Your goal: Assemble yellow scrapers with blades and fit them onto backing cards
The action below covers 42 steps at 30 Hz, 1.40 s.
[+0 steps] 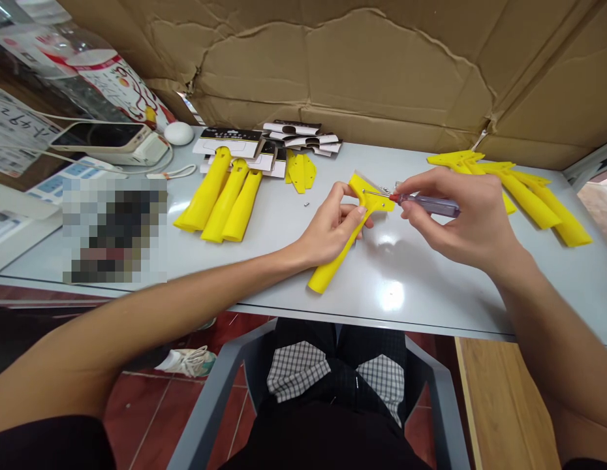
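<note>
Above the table, left fingers gripping yellow scraper, right fingers pinching screwdriver

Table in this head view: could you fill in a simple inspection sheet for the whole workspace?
Surface: pale, glossy table.
Job's things: yellow tool, screwdriver with its tip at the tool's wide head; three yellow handles and yellow plates to the left, more yellow pieces to the right.
Clutter: cards, phone, bottle; one pixelated patch, contents unclear.
Grippers: bare hands; left hand grips the tool, right hand the screwdriver.
Cables: white cable by the phone, ends unclear.
Surroundings: cardboard behind, red floor tiles below.
</note>
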Available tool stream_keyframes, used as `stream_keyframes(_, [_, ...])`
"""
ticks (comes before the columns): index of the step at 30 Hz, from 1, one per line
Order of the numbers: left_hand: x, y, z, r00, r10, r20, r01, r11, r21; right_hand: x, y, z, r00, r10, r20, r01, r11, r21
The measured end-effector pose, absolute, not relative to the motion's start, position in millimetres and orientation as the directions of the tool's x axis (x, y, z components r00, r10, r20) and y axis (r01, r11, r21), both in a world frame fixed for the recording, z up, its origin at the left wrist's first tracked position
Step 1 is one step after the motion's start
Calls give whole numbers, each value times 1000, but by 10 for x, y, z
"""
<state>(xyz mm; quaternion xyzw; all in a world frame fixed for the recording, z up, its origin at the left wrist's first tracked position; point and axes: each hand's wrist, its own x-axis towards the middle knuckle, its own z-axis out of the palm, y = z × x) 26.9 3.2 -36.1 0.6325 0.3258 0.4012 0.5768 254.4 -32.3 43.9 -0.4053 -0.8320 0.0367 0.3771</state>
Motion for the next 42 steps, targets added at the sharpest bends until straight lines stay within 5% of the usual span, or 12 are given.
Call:
stream_keyframes(17, [260, 63, -417, 465, 872, 154, -56, -144, 988, 2540, -294, 459, -268, 710, 651, 654, 630, -418])
stream_keyframes(42, [273, 33, -382, 375, 918, 131, -66, -114, 991, 2540, -290, 421, -380, 651, 658, 682, 677, -277])
